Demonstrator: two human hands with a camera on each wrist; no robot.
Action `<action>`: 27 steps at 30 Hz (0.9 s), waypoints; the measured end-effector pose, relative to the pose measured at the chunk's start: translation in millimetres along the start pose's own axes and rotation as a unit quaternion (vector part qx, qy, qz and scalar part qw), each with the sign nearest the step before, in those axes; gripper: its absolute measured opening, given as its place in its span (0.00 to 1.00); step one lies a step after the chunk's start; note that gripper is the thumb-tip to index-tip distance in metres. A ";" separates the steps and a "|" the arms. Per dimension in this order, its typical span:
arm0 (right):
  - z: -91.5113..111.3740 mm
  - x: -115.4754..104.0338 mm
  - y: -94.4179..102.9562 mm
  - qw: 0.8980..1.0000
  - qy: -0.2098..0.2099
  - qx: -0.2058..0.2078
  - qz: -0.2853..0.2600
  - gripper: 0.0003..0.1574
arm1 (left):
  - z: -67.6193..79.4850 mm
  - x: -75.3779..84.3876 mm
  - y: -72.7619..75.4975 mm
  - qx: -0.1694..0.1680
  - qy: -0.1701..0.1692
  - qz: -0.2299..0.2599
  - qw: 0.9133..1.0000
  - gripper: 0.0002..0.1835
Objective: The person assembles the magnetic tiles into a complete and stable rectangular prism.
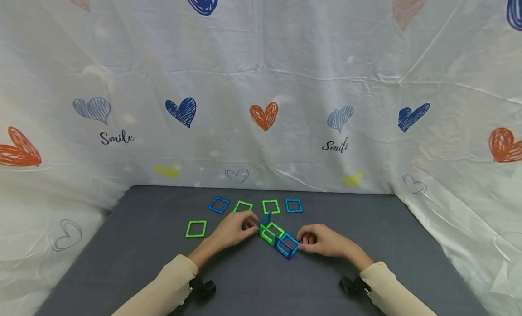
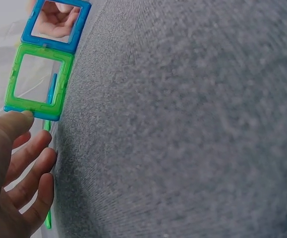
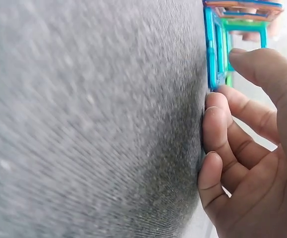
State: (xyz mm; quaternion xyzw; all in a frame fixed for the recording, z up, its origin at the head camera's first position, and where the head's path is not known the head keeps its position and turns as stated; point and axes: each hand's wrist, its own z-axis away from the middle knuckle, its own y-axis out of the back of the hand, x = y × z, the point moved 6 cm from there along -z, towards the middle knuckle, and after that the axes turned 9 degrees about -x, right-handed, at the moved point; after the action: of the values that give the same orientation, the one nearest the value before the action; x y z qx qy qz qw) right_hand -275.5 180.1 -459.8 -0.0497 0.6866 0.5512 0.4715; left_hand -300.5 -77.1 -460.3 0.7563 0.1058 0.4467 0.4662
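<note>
Blue and green square frame tiles are joined in a row on the dark tabletop. A green tile (image 1: 267,235) and a blue tile (image 2: 77,45) stand upright along the near side. Behind them lie another green tile (image 1: 281,230) and a flat blue tile (image 3: 213,49). A further blue tile (image 1: 265,219) stands across the left end. My left hand (image 1: 234,229) touches that end with the thumb, its other fingers loosely bent. At the opposite end my right hand (image 1: 326,240) has its index fingertip at the flat blue tile's edge, thumb apart above it.
Behind the joined tiles are loose flat ones: a blue tile (image 1: 219,205), a green tile (image 1: 243,206) partly behind my left hand, another green (image 1: 271,206) and another blue (image 1: 294,206). One green tile (image 1: 196,229) lies left. A heart-printed cloth (image 1: 228,143) hangs at the back.
</note>
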 end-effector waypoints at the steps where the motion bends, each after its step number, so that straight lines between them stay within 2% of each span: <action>1: 0.9 -0.6 -1.0 1.000 0.000 -0.003 -0.001 0.09 | -0.6 -0.1 0.1 0.003 0.000 -0.003 1.000 0.09; 16: 4.7 -9.9 -12.4 0.999 0.000 -0.026 -0.021 0.10 | -11.3 1.0 1.3 0.030 0.023 -0.028 0.999 0.08; 27: 4.4 -23.8 -23.7 0.998 0.005 -0.048 -0.031 0.10 | -26.1 1.7 -2.7 0.011 0.036 -0.028 0.999 0.08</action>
State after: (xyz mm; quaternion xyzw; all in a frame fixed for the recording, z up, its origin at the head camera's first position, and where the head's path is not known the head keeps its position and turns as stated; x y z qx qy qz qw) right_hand -245.9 163.8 -459.6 -0.0967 0.6597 0.5685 0.4819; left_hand -319.1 -58.7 -457.1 0.7415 0.1485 0.4595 0.4658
